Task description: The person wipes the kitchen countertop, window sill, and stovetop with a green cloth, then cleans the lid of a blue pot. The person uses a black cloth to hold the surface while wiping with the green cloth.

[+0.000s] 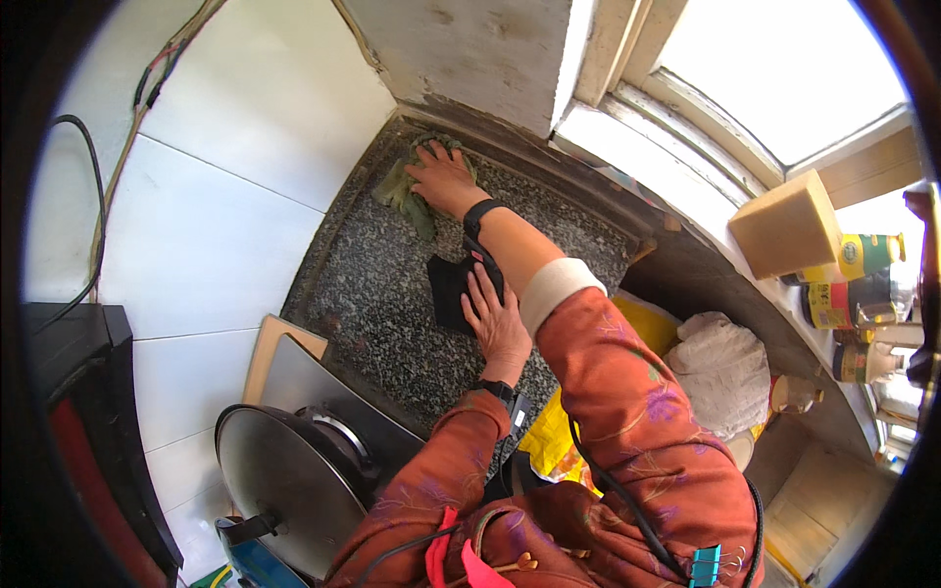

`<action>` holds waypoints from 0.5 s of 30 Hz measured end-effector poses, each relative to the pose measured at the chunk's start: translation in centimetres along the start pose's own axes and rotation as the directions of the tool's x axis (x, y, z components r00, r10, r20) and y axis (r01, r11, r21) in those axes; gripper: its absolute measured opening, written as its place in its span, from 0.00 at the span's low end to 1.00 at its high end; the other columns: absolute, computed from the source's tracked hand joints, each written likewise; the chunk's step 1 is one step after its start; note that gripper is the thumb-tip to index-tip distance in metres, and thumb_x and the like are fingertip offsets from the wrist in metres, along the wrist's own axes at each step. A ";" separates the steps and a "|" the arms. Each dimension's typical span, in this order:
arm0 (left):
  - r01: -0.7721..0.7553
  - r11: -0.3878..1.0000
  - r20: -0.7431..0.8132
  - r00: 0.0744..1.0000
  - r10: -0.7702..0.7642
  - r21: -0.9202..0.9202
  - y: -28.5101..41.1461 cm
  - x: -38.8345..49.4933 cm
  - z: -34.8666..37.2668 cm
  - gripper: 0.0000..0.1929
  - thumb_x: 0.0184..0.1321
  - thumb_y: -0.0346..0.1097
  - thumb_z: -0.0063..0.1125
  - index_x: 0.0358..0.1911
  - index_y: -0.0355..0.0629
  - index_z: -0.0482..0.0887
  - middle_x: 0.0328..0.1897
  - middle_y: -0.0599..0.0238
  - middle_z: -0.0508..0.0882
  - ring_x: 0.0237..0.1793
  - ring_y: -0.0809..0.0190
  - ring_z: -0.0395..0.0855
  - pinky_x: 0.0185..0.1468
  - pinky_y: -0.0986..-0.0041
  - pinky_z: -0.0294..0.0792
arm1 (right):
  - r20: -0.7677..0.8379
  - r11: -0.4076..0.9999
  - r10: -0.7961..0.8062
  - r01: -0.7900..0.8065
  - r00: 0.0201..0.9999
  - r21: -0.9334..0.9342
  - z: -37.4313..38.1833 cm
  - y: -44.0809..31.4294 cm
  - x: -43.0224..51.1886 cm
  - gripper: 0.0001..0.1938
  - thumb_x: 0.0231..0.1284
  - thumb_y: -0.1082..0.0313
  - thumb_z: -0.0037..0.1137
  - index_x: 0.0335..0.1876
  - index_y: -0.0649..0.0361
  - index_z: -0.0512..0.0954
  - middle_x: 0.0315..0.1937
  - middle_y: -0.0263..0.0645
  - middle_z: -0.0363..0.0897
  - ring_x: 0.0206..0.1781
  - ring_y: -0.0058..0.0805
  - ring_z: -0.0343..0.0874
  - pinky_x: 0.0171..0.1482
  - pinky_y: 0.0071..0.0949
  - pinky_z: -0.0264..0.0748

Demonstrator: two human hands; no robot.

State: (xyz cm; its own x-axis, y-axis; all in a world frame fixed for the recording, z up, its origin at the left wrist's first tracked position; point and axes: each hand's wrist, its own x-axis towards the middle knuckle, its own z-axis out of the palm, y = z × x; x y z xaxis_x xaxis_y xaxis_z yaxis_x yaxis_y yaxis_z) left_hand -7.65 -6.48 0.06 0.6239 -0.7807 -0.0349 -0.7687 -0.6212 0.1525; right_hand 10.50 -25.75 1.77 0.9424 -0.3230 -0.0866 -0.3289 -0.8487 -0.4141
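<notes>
My right hand point(442, 180) presses a crumpled greenish cloth point(397, 191) onto the far corner of a dark speckled stone countertop point(375, 272). The fingers are bent over the cloth and hide part of it. Nearer to me, my left hand point(500, 317) lies flat with its fingers apart. It rests on or against a flat black piece point(450, 294), whose material I cannot make out. My right forearm passes just beyond that piece and covers its far side. Both wrists wear black bands.
A wok lid point(283, 485) leans at lower left, close to a steel-topped stove point(331, 397) and a wooden board point(265, 360). White tiles point(228, 257) wall the left side. Jars point(838, 305) and a cardboard box point(783, 224) line the windowsill. Yellow bags point(548, 434) lie at right.
</notes>
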 end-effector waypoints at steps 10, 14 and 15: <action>0.057 0.696 0.038 0.998 -0.043 -0.716 -1.2 -1.3 3.7 0.44 0.69 0.70 0.41 0.80 0.48 0.55 0.85 0.51 0.52 0.85 0.43 0.35 0.82 0.46 0.30 | -0.005 0.996 -0.070 0.069 0.998 -0.051 0.5 -5.3 2.6 0.29 0.69 0.46 0.61 0.73 0.38 0.72 0.79 0.47 0.56 0.84 0.56 0.40 0.75 0.79 0.45; 0.029 0.951 -0.022 0.999 -0.037 -0.307 -0.4 -0.5 1.9 0.44 0.67 0.66 0.51 0.78 0.45 0.59 0.84 0.46 0.53 0.85 0.43 0.35 0.81 0.44 0.30 | 0.010 0.996 -0.054 0.055 0.998 -0.077 0.2 -2.2 0.5 0.23 0.70 0.54 0.60 0.69 0.40 0.76 0.77 0.41 0.62 0.83 0.51 0.47 0.73 0.77 0.52; -0.022 0.996 -0.059 0.998 0.027 0.092 -0.2 -0.3 1.5 0.43 0.67 0.65 0.53 0.77 0.45 0.60 0.84 0.45 0.53 0.85 0.43 0.35 0.81 0.44 0.30 | 0.044 0.995 -0.041 0.045 0.998 -0.090 0.1 -1.4 -0.4 0.22 0.71 0.56 0.59 0.69 0.40 0.76 0.77 0.40 0.63 0.83 0.50 0.48 0.73 0.77 0.53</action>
State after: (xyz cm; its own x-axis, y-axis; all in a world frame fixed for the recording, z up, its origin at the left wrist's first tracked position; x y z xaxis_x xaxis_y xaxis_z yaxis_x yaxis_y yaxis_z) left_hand -7.83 -6.23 -1.42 0.6101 -0.7919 0.0274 -0.7917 -0.6078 0.0620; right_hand 10.63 -24.41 2.27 0.9569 -0.2694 -0.1090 -0.2905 -0.8967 -0.3340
